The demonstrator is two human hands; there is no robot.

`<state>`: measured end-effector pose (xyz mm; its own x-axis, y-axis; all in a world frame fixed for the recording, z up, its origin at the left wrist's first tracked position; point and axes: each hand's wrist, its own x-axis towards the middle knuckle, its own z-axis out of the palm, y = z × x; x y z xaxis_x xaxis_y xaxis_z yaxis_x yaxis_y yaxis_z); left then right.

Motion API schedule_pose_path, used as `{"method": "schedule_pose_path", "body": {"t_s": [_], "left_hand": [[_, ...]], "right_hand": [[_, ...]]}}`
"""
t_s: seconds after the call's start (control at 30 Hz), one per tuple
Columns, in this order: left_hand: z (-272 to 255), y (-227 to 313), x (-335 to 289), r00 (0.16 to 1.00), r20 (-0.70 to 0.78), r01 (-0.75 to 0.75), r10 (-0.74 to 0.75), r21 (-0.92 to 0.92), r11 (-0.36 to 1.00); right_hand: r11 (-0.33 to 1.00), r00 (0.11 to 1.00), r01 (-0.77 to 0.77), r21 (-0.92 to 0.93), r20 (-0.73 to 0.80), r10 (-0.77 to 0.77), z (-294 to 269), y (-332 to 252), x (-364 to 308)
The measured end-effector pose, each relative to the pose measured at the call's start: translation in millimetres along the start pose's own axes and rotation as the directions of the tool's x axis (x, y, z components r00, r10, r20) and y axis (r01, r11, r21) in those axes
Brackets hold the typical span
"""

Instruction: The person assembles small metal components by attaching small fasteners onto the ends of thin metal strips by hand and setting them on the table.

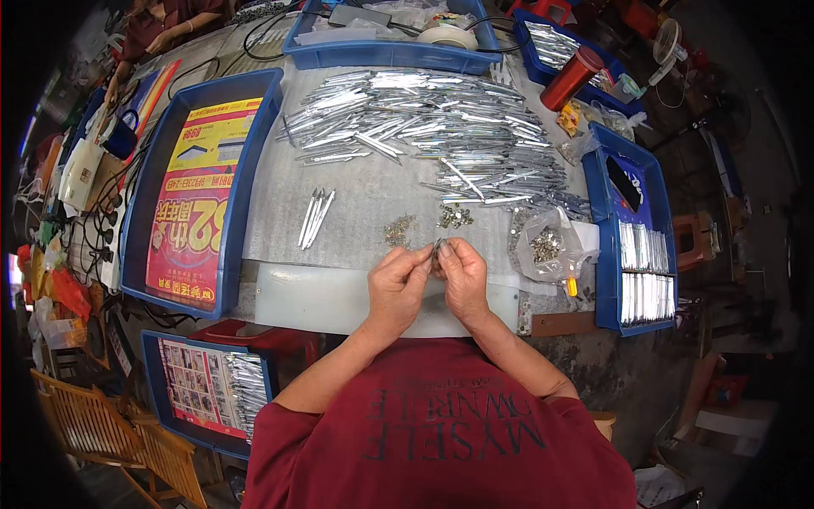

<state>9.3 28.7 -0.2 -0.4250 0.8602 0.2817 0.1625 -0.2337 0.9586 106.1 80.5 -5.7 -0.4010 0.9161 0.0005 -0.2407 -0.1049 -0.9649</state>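
Note:
My left hand (pixel 397 287) and my right hand (pixel 465 276) meet at the near edge of the work table. Both are closed, fingertips pressed together around something small and dark that I cannot make out. Just beyond them lie a little heap of tiny brass-coloured parts (pixel 398 227) and a heap of small shiny metal parts (pixel 455 216). Several slim, pointed silver metal pieces (pixel 316 218) rest side by side on the left. A large pile of similar silver pieces (pixel 424 119) spreads over the far part of the table.
An open plastic bag of small metal parts (pixel 544 244) sits to the right. Blue trays stand around: one lined with printed sheets (pixel 270 127), one holding rows of silver pieces (pixel 600 280), one low at left (pixel 153 365). A red cylinder (pixel 572 78) stands far right. Another person's arm (pixel 182 30) shows far left.

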Motion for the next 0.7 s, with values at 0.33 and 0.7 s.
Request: {"method": "schedule_pose_path", "body": {"t_s": [0.33,0.7], "left_hand": [[1,1,0,1.0,0.004,0.012,-0.012,-0.05,0.999],[-2,3,-3,0.996,0.064,0.075,-0.066,-0.151,0.986]], "right_hand": [[0.981,0.996,0.079,-0.174,0.056,-0.071,-2,0,-1],[0.956,0.993,0.114,-0.272,0.036,-0.108,-17,-3,15]]}}
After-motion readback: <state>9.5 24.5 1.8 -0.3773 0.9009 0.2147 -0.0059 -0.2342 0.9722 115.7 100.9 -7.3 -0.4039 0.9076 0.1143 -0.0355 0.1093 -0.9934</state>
